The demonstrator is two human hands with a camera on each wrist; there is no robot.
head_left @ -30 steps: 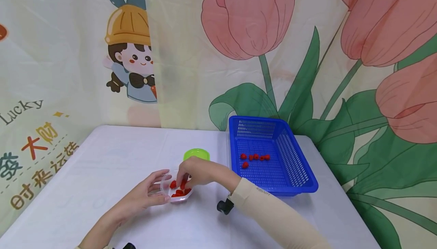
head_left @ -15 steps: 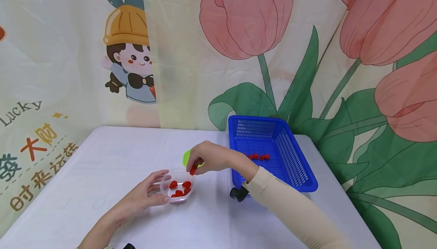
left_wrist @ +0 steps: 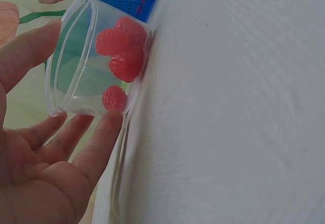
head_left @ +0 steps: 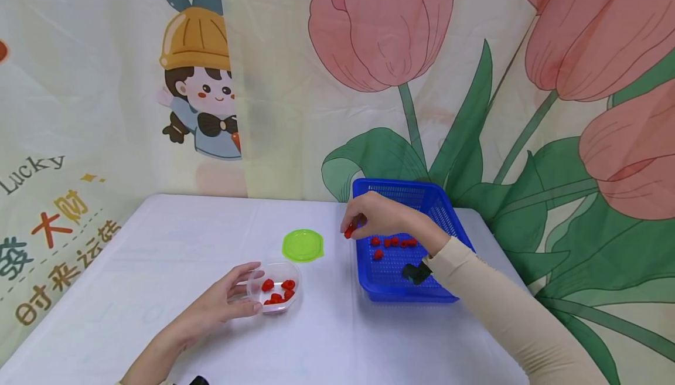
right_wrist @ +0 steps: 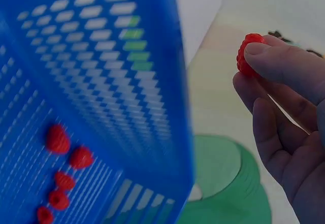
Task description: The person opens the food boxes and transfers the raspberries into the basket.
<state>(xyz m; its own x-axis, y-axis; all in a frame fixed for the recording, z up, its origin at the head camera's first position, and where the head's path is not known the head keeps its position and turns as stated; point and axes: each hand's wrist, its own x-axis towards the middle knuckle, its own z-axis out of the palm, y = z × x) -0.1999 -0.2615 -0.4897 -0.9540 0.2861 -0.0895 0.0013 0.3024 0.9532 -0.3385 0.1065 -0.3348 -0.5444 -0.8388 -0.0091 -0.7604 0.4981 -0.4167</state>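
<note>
My right hand (head_left: 377,215) pinches a red raspberry (right_wrist: 248,54) between thumb and fingertips, above the left rim of the blue basket (head_left: 408,296). Several raspberries (head_left: 395,242) lie on the basket floor, partly in a row. On the table, my left hand (head_left: 232,297) steadies a clear plastic container (head_left: 274,310), fingers around its left side and thumb at the front. Several raspberries (left_wrist: 125,64) sit inside the container, which has no lid on. In the left wrist view the fingers touch its wall near the base.
A bright green lid (head_left: 303,245) lies flat on the white tablecloth behind the container. The basket stands at the table's back right, close to the printed backdrop (head_left: 285,109). A black camera (head_left: 416,273) is worn at the right wrist.
My right hand has lifted a raspberry out of the container and carried it right and back to the basket rim, uncovering the green lid. The left hand stays at the container.
</note>
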